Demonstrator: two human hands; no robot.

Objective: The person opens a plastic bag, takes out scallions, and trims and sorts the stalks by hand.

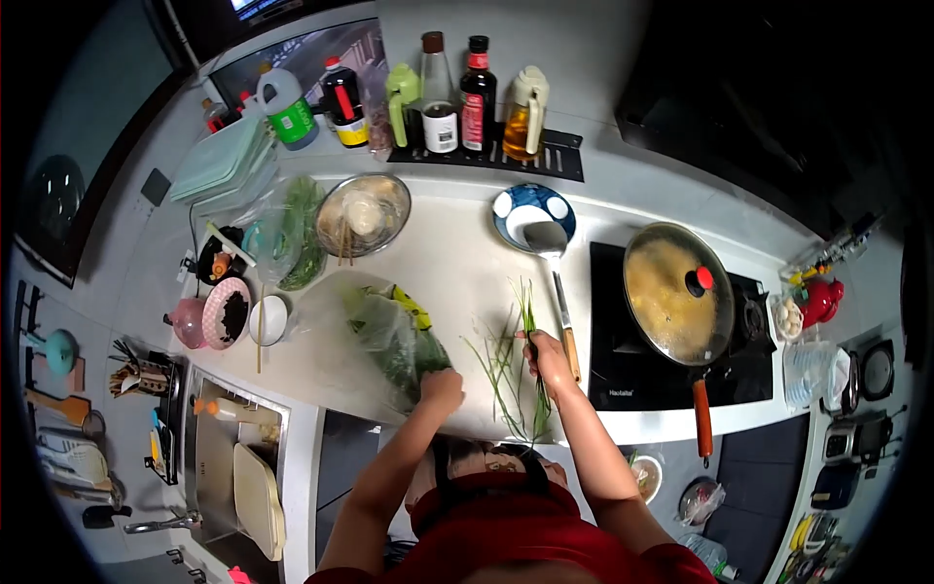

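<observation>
My right hand [548,360] is closed around a small bunch of thin scallions [527,307], held over the counter's front edge. Several more loose scallions [498,378] lie on the white counter just left of it. At the front of the counter, my left hand [443,391] is closed at the right edge of a clear plastic bag [341,326] of leafy greens [399,350]; its fingertips are partly hidden. A spatula [561,302] with a wooden handle end lies right of the scallions, its blade resting on a blue-and-white bowl [534,216].
A lidded pan [678,292] sits on the black cooktop [623,370] at right, its handle jutting past the front edge. A metal bowl [389,209] stands at the back. Sauce bottles [478,97] line the wall. At left are a white bowl [269,319] and the sink [216,457].
</observation>
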